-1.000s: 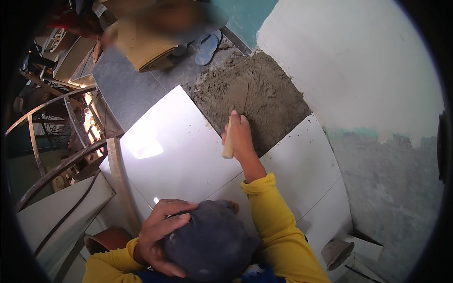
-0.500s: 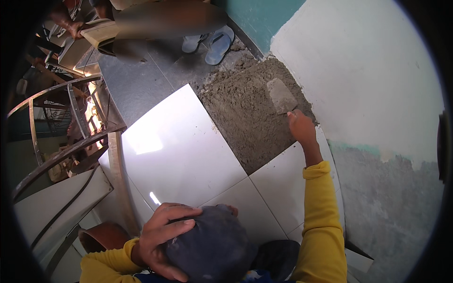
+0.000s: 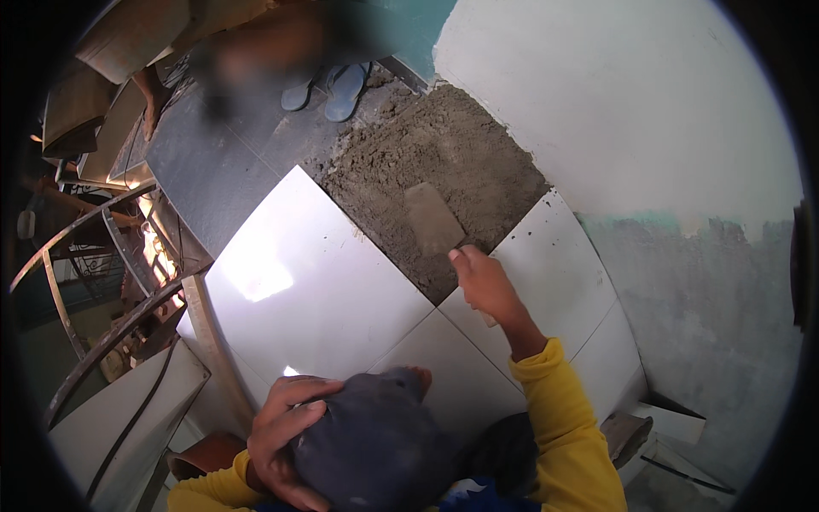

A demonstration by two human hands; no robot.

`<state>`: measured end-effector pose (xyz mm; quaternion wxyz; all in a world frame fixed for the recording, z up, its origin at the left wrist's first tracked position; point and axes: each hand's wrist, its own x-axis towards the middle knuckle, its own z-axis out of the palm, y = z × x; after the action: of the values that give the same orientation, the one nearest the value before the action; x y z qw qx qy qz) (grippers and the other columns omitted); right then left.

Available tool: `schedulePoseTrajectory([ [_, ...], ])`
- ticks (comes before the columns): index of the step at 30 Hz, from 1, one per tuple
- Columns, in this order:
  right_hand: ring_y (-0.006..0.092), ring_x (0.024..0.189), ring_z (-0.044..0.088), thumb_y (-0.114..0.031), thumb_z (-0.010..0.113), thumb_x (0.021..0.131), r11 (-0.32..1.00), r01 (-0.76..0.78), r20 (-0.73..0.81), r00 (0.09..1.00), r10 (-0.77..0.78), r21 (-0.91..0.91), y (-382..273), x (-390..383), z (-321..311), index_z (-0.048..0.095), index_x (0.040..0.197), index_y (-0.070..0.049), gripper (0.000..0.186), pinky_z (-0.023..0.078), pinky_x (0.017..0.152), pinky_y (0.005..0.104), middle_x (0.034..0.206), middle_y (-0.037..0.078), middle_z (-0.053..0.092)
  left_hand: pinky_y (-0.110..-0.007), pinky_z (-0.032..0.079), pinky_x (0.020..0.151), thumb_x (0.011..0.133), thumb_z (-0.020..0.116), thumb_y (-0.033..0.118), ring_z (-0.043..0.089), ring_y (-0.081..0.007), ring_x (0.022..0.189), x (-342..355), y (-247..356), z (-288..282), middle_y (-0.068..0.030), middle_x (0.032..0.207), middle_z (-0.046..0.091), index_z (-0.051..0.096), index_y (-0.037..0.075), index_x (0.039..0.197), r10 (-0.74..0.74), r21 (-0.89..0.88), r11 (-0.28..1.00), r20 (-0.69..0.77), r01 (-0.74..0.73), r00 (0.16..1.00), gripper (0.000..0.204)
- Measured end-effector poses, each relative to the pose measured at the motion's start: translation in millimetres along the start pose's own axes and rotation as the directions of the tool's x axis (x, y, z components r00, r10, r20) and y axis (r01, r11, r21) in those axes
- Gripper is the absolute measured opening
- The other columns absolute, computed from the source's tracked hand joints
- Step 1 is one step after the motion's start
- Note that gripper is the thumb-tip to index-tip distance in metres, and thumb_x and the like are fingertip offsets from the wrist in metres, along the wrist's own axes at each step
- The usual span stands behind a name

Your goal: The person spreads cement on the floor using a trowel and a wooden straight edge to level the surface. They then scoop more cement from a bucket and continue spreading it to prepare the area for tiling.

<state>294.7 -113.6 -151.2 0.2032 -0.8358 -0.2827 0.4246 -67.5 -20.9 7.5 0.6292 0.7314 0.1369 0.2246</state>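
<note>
My right hand (image 3: 490, 286) grips a trowel (image 3: 433, 218) by its handle. The flat, mortar-coloured blade lies against the patch of wet grey mortar (image 3: 384, 158), near its lower corner. Glossy white floor tiles (image 3: 333, 256) border the mortar on its near sides. On my bent knee (image 3: 375, 439), in dark cloth, rests my left hand (image 3: 286, 435) with its fingers spread and nothing held. Yellow sleeves cover both forearms.
Blue-grey slippers (image 3: 345, 92) lie on dark floor tiles (image 3: 200, 162) beyond the mortar. A part-plastered wall (image 3: 597, 111) rises on the right. Left stand a curved metal frame (image 3: 128, 320) and a reddish-brown bucket (image 3: 205, 456). Another person's foot (image 3: 153, 102) shows at the upper left.
My right hand has drawn the trowel left and nearer across the mortar. My left hand stays on the knee. The view has shifted, and the other person at the upper left has moved.
</note>
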Motion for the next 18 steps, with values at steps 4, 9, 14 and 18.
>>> schedulePoseTrajectory([
  [4, 0.0465, 0.087, 0.074, -0.041, 0.048, 0.112, 0.803, 0.196, -0.129, 0.939, -0.32, -0.562, 2.2, 19.8, 7.9, 0.061, 0.113, -0.004, 0.039, 0.058, 0.077, 0.0581, 0.095, 0.024, 0.073, -0.054, 0.05, 0.103, 0.074, 0.079, 0.083, 0.062, -0.0437, 0.123, -5.5, 3.1, 0.1, -0.0353, 0.14, 0.059, 0.043, 0.011, 0.162, -0.016, 0.037, 0.999, -0.003, 0.016, 1.0, 0.119],
  [9, 0.0499, 0.098, 0.073, -0.041, 0.048, 0.112, 0.798, -0.023, -0.28, 0.942, -0.184, -0.602, 7.9, 86.0, -60.7, 0.062, 0.116, -0.003, 0.041, 0.06, 0.084, 0.0582, 0.102, 0.028, 0.074, -0.054, 0.049, 0.104, 0.078, 0.077, 0.082, 0.061, -0.044, 0.123, -7.4, 4.5, 0.2, -0.0358, 0.139, 0.059, 0.042, 0.01, 0.163, -0.013, 0.048, 0.999, -0.021, 0.014, 1.0, 0.116],
  [14, 0.0519, 0.103, 0.072, -0.043, 0.049, 0.112, 0.881, 0.01, -0.289, 0.943, -0.166, -0.473, -12.5, 103.6, -55.0, 0.061, 0.117, 0.001, 0.046, 0.057, 0.092, 0.0598, 0.106, 0.033, 0.074, -0.054, 0.049, 0.105, 0.081, 0.076, 0.081, 0.061, -0.044, 0.124, -4.0, 6.0, 3.6, -0.036, 0.138, 0.059, 0.043, 0.009, 0.162, -0.042, 0.033, 0.999, -0.04, 0.043, 0.998, 0.113],
  [18, 0.048, 0.095, 0.075, -0.043, 0.048, 0.112, 0.859, -0.081, -0.353, 0.928, -0.12, -0.506, 15.9, 106.1, -64.4, 0.061, 0.116, 0.004, 0.049, 0.06, 0.085, 0.0565, 0.101, 0.031, 0.074, -0.054, 0.049, 0.105, 0.082, 0.074, 0.081, 0.062, -0.0442, 0.123, -5.4, 2.1, 2.6, -0.0369, 0.137, 0.059, 0.044, 0.008, 0.161, -0.042, 0.002, 0.999, -0.057, 0.042, 0.997, 0.112],
])
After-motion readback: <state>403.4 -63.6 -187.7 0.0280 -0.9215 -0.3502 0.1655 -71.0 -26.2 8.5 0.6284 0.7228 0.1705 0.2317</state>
